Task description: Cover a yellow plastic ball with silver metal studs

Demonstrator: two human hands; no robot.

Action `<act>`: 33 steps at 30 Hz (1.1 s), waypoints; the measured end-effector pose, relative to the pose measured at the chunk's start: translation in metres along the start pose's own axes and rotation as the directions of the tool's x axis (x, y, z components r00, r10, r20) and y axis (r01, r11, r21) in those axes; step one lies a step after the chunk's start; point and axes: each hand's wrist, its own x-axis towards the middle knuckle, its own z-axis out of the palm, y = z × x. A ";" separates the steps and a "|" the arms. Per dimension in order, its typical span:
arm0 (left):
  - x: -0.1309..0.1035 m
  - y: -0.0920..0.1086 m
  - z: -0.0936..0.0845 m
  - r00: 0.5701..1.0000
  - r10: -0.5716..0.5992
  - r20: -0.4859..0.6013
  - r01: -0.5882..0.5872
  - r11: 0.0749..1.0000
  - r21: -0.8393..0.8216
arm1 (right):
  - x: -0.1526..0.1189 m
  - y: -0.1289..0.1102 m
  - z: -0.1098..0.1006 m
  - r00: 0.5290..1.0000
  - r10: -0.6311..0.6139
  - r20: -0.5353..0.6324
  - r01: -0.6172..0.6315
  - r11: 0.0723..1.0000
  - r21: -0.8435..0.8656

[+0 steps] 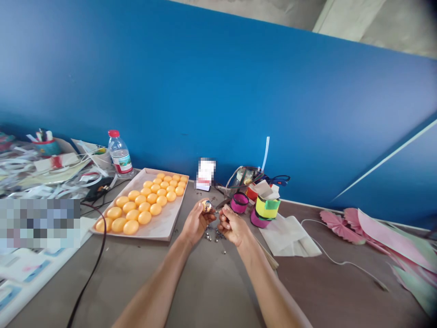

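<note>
My left hand (195,223) is closed around a small orange ball (206,206) with dark and shiny bits on its surface. My right hand (233,225) is pinched just beside that ball, with the fingertips near a tiny shiny piece; what exactly it grips is too small to name. On the table below both hands lie several small metallic pieces (208,236), loosely scattered. To the left, rows of plain orange balls (144,217) sit in a shallow white box (167,223).
A water bottle (121,157) with a red cap stands behind the box. Right of my hands are a magenta ring-shaped container (239,203) and a yellow and magenta holder (264,212). Pink folded paper (344,226) lies far right. A dark cable (97,266) crosses the left side.
</note>
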 end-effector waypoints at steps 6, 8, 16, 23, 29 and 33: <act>0.000 0.002 -0.001 1.000 0.007 0.005 -0.007 1.000 -0.030 | 0.000 -0.002 0.001 0.998 -0.044 -0.038 0.046 0.997 0.056; 0.000 0.003 -0.002 1.000 -0.008 0.011 0.008 0.999 -0.045 | -0.002 -0.003 0.002 0.998 -0.059 -0.017 0.059 0.998 0.021; 0.000 0.004 -0.003 0.997 -0.051 0.065 0.056 0.995 -0.087 | -0.009 -0.004 0.011 0.970 -0.229 0.086 0.234 0.970 -0.061; -0.001 0.004 -0.001 0.993 -0.064 0.100 0.072 0.995 -0.073 | -0.012 -0.006 0.014 0.962 -0.256 0.099 0.265 0.960 -0.087; -0.002 0.004 0.002 0.993 -0.076 0.093 0.082 0.995 -0.061 | -0.012 -0.005 0.014 0.954 -0.288 0.081 0.295 0.950 -0.102; -0.002 0.004 0.003 0.993 -0.088 0.084 0.093 0.994 -0.059 | -0.013 -0.007 0.016 0.956 -0.282 0.082 0.290 0.952 -0.100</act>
